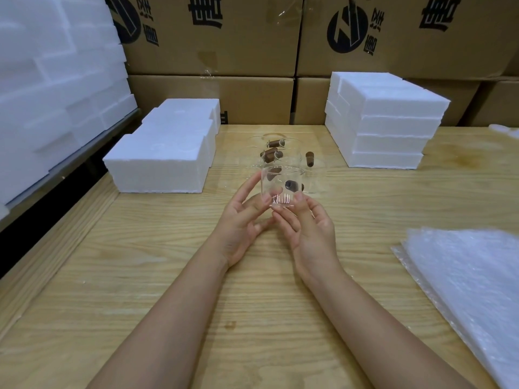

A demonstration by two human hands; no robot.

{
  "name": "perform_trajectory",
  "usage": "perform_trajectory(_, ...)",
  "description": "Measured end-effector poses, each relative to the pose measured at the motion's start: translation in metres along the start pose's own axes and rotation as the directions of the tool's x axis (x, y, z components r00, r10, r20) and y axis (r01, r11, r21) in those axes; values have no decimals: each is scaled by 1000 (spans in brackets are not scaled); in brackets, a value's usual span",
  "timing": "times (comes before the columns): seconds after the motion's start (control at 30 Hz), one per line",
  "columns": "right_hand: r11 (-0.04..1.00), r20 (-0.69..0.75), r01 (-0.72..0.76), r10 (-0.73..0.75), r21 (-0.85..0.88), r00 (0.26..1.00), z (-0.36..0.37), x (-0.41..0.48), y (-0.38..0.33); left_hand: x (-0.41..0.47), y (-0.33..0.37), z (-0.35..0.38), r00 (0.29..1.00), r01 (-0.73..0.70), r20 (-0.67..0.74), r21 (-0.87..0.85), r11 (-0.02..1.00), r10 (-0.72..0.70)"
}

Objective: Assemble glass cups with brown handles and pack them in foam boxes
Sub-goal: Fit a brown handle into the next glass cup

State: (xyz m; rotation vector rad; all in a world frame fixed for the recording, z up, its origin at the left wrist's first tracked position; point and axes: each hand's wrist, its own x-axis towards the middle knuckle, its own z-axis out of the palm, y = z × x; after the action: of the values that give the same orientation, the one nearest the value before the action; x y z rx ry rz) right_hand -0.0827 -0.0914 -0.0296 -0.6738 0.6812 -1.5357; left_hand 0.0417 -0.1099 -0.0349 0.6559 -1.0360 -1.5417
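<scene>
Left hand (pixel 241 223) and right hand (pixel 311 231) both grip one glass cup (pixel 280 181); its brown handle (pixel 292 185) looks on. More cups (pixel 273 153) wait farther back. Foam boxes (pixel 157 164) come next.

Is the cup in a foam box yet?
No, the left hand and right hand hold the cup over the table, apart from the foam boxes.

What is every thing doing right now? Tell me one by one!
glass cup: upright, held between both hands
left hand: grips the cup's left side
right hand: grips its base, thumb on the wall
other cups: resting on the table behind
foam boxes: closed, stacked
bubble wrap: lying flat, piled
</scene>
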Motion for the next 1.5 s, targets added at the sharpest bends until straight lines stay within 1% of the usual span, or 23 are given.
perform_trajectory(0.13,998,-15,50,-50,-25,999,1,0,2,1,-1,3,999,-32,-24,10,999,32)
perform_trajectory(0.3,959,35,180,-176,-221,984,-3,-1,5,0,-5,9,998,-65,3,56,996,65)
perform_trajectory(0.47,963,39,188,-184,-192,982,-4,0,5,1,-4,14,996,-83,-39,57,995,85)
perform_trajectory(0.57,969,27,165,-163,-181,986,-3,0,4,1,-4,13,997,-72,-33,52,996,74)
perform_trajectory(0.7,994,48,101,-100,-32,994,-2,2,-2,0,-1,11,995,34,-93,-35,999,-37)
perform_trajectory(0.77,998,83,50,-53,42,995,-1,2,-4,-1,-1,10,994,85,-73,5,996,-84)
perform_trajectory(0.83,997,107,-12,4,77,994,0,1,-5,-1,-1,10,992,121,-30,58,991,-119)
perform_trajectory(0.93,993,118,-74,63,88,991,-1,1,-5,-1,-3,11,993,118,-12,64,991,-118)
perform_trajectory(1.07,996,85,-82,79,38,993,0,1,-4,0,-3,12,997,68,-34,80,994,-65)
perform_trajectory(1.13,999,58,-44,44,0,997,-1,2,-2,0,-2,13,998,35,-50,65,997,-32)
perform_trajectory(1.2,998,30,45,-44,-37,999,-1,3,-1,0,-3,13,998,-4,-69,50,999,7)
perform_trajectory(1.27,976,24,157,-155,-149,988,-1,2,-1,1,-4,11,994,-47,-96,61,997,53)
perform_trajectory(1.33,935,58,240,-233,-262,971,-1,-1,1,3,-6,9,987,-83,-128,94,992,95)
perform_trajectory(1.4,919,71,265,-255,-291,964,0,-3,2,4,-7,8,982,-109,-142,124,986,126)
perform_trajectory(1.5,920,53,257,-253,-295,966,-1,-2,1,4,-11,8,976,-144,-139,184,972,171)
